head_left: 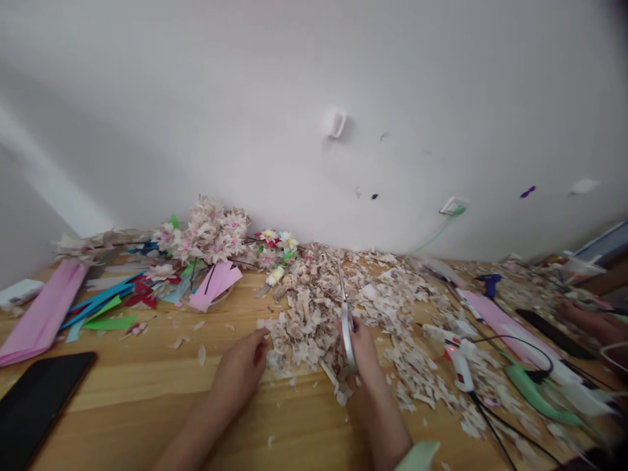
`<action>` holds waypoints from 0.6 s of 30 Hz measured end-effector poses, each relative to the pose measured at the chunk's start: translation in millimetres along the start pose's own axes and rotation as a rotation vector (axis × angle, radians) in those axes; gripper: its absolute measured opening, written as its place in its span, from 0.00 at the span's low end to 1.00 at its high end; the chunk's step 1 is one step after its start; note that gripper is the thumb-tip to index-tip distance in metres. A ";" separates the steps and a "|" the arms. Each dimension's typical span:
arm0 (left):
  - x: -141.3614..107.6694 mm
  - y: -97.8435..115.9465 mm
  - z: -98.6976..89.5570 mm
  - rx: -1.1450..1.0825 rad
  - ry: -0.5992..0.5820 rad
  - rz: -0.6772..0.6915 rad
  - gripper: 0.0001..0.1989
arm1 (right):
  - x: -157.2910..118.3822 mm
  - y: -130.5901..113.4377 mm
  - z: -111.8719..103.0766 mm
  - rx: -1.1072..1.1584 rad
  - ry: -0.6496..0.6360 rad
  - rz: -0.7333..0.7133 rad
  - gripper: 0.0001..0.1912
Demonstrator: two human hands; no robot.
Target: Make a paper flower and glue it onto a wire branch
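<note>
My right hand (362, 343) grips a pair of scissors (346, 320) by the handles, with the blades pointing away towards the wall. Under and around the scissors lies a loose pile of pale, dried-looking petals or scraps (307, 320). At the pile's left edge is my left hand (245, 360), its fingers curled together. Whether anything small is pinched there is hidden. Beyond the pile, to the left, stands a bunch of pale flowers with pink centres (216, 229). A yellowish bottle or tube (275, 275) lies close to them.
Left are pink paper (49, 307), coloured strips (105, 297) and a black phone (42, 405). Right are a white glue gun (458, 360) with cables, a green power strip (540, 396), a blue glue gun (489, 282) and another person's hand (589, 320). A wall (275, 118) rises behind.
</note>
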State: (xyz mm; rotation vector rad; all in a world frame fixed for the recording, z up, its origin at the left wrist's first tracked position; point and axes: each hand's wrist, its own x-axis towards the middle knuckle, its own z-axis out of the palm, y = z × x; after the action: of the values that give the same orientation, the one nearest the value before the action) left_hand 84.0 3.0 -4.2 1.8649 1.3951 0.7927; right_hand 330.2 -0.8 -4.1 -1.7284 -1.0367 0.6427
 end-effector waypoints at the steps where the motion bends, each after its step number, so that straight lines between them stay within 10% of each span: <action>1: 1.3 1.2 2.1 -0.035 0.015 -0.004 0.18 | 0.4 0.7 -0.6 -0.007 0.012 0.008 0.18; 10: 39.3 37.3 22.2 0.121 -0.196 0.296 0.32 | -5.0 -0.4 10.5 -0.016 0.069 0.042 0.10; 18: 50.9 15.2 14.3 -0.041 -0.132 0.114 0.19 | -10.4 -8.8 17.2 0.086 0.039 0.042 0.12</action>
State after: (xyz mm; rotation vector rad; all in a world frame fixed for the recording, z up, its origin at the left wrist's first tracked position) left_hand 116.3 47.0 3.5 1.9417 1.1918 0.7334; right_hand 308.3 -0.3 -3.0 -1.6846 -0.9353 0.6682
